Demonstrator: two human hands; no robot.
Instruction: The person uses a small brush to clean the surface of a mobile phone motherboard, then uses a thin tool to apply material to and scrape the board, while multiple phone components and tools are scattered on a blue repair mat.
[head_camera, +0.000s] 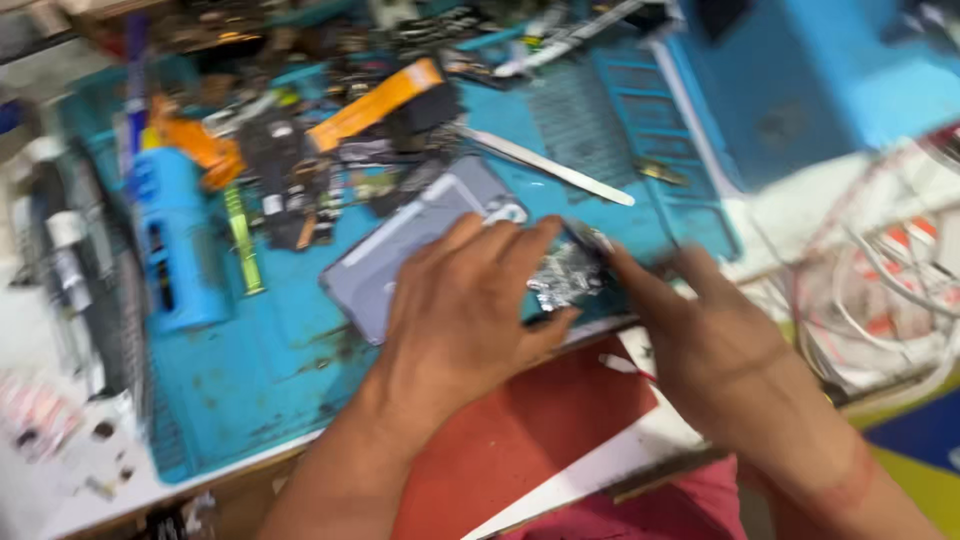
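Left hand (460, 310) spread flat on grey phone (400, 250), right hand (700, 320) – fingers pinching foil-covered part (565, 275)

Two hands (470, 300) (700, 320), one grey phone (400, 250), one metal spatula (545, 165).

Left hand (465, 310) lies flat over a grey phone body (405, 250) on the blue work mat (250, 350). Right hand (705, 320) touches a crumpled silvery piece (563, 275) at the phone's end. Metal pry tool (545, 165) and orange flex strip (375, 102) lie behind. Blurred frame; grip unclear.
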